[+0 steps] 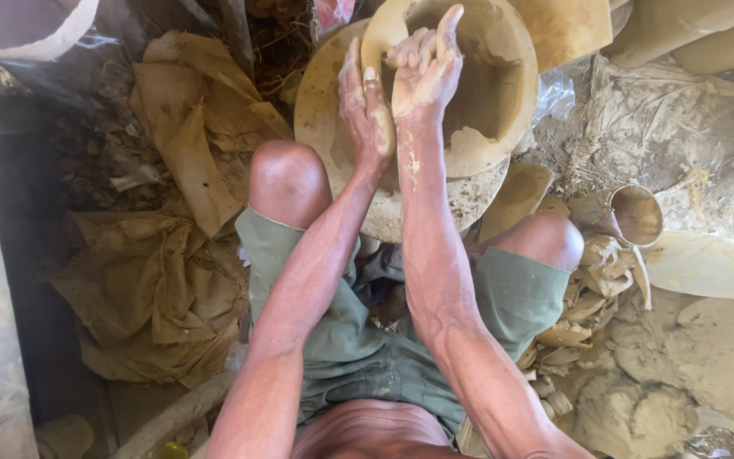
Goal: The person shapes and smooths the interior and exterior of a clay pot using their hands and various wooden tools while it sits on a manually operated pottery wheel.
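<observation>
A clay pot (pixel 486 93) stands on a round wheel (pixel 324 110) at the far middle of the scene, just beyond the person's bare knees. Both hands are on the pot's near-left wall. The left hand (pixel 365 110) lies flat against the outside of the wall, fingers straight and together, its grip open and pressed to the clay rather than closed round it. The right hand (pixel 425 72) hooks over the rim from inside, fingers curled and thumb raised, so the wall sits pinched between the two hands; both are smeared with wet clay. The pot's mouth is wide, with a lump of clay visible on its inner near side.

Right of the wheel, near the right knee, a small metal bowl (pixel 636 214) holds muddy water. Lumps of grey clay (pixel 639 416) lie at the near right. Crumpled, clay-stained sacking (pixel 172 280) covers the ground on the left, with another piece (pixel 197 110) further off
</observation>
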